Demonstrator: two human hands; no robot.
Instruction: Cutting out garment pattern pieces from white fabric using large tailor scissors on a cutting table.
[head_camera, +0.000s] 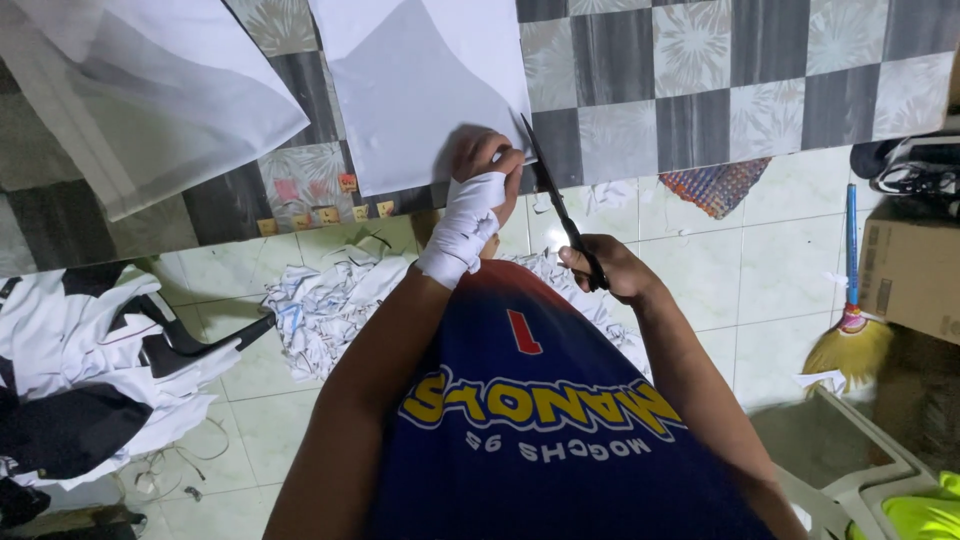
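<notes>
A: Biggest first. Checkered table (700, 80), grey and floral squares, spreads away from both hands; its near edge runs just under them.

B: On it?

A: Sheer fabric sheet (130, 110) well to the far left of the left hand. The white fabric piece (420, 90) lies flat directly ahead of the left hand, its lower right corner at the fingers. Flat on the table, likely so the blade can run along the edge.

B: Floor?

A: Pale tiles. Heap of white scraps (330, 300) below the left forearm, at the table's foot, probably where offcuts drop. Pile of black and white garments (70, 390) far left of it. Cardboard box (910, 270) and broom (852, 320) well right of the right hand. Small patterned cloth (720, 185) hangs off the table edge, right of the scissors.

B: Hands.

A: Left hand (480, 185), wrapped in white bandage over palm and wrist, presses down and pinches the white piece's corner at the table edge. It seems to be holding it taut and steady. Right hand (610, 268) is clenched around the handles of the black scissors (555, 195), just right of and nearer the body than the left.

B: Blades?

A: They point up and away, tips just beside the left fingers at the fabric's right edge. Open or shut, cannot tell.
</notes>
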